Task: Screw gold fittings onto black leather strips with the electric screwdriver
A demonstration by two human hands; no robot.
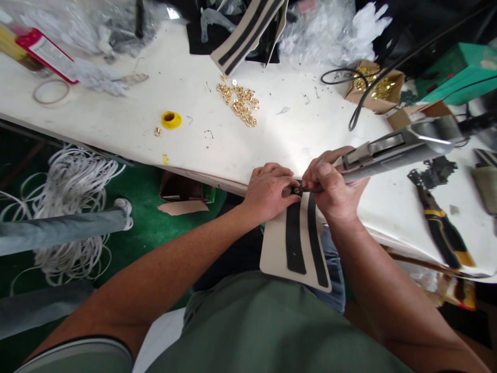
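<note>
The right hand (337, 189) wraps its fingers round a grey power driver (396, 149). Left hand (268, 194) fingers pinch a striped beige panel (274, 254) — gold fittings (244, 110) beyond.

Panel (297, 241) cream, black stripes; tool (396, 151) grey; fittings (244, 106) gold; tape roll (177, 122) yellow; tabletop (279, 135) white.
</note>
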